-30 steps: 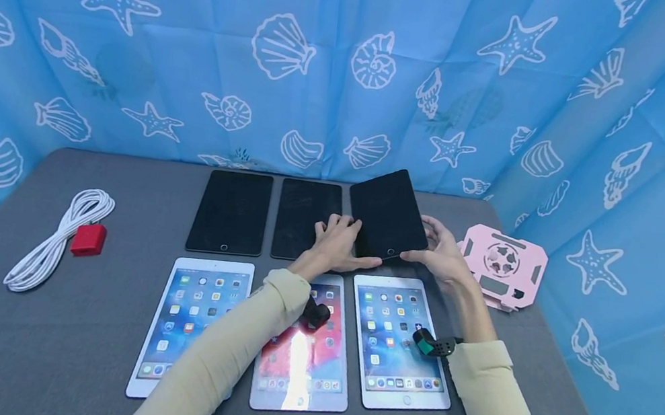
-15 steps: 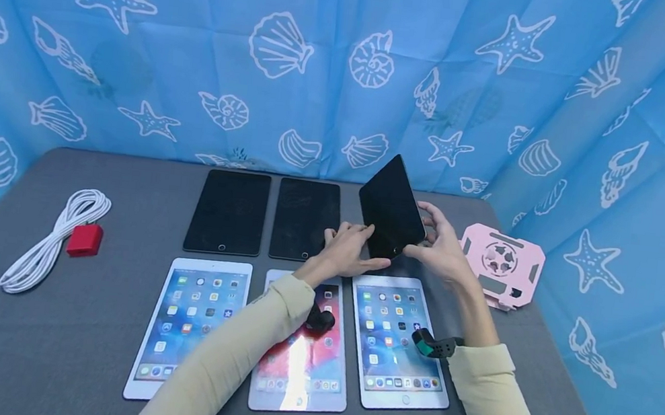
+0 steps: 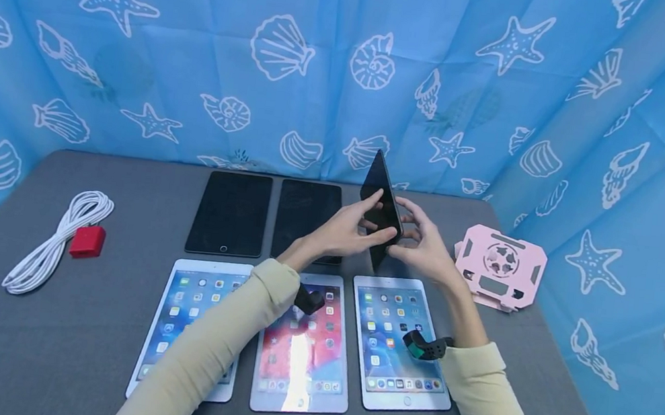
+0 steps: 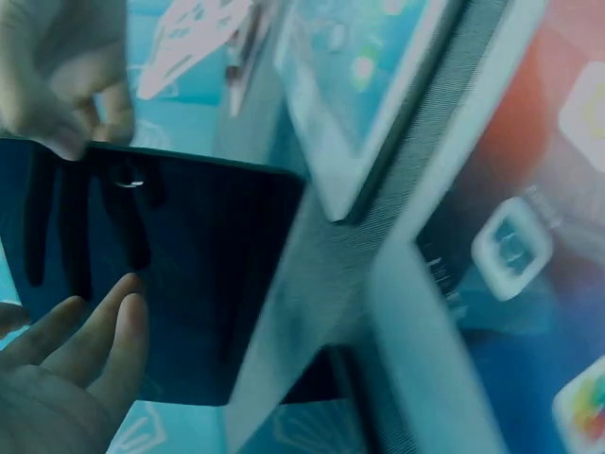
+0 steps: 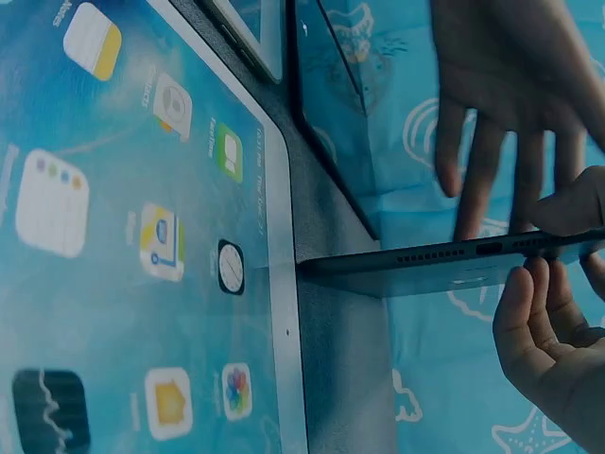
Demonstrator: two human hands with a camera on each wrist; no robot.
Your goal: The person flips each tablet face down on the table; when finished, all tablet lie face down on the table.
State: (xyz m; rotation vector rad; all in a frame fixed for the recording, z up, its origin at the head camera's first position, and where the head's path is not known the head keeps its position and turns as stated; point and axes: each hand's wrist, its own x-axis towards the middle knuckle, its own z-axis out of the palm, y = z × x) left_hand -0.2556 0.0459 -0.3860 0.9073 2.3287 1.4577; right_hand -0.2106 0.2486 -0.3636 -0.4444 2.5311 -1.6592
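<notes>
A black tablet (image 3: 380,206) stands on edge, steeply tilted, above the back right of the table. My right hand (image 3: 426,244) pinches it near the charging port, thumb on one face and fingers on the other, as the right wrist view shows. My left hand (image 3: 350,228) reaches toward the screen with fairly straight, spread fingers; whether the fingertips touch the glass I cannot tell. In the left wrist view the dark screen (image 4: 208,284) mirrors those fingers. Two more black tablets, one at left (image 3: 230,213) and one beside it (image 3: 307,215), lie flat in the back row.
Three white tablets with lit screens lie in front: left (image 3: 202,288), middle (image 3: 330,342), right (image 3: 398,336). A pink ventilated case (image 3: 502,269) is at right. A coiled white cable (image 3: 54,249) and a red block (image 3: 87,241) lie at left. A blue curtain (image 3: 319,98) hangs behind.
The black tablet has swung up from a shallow tilt to nearly edge-on. My left hand has gone from its lower left side to in front of its screen; my right hand has moved slightly left.
</notes>
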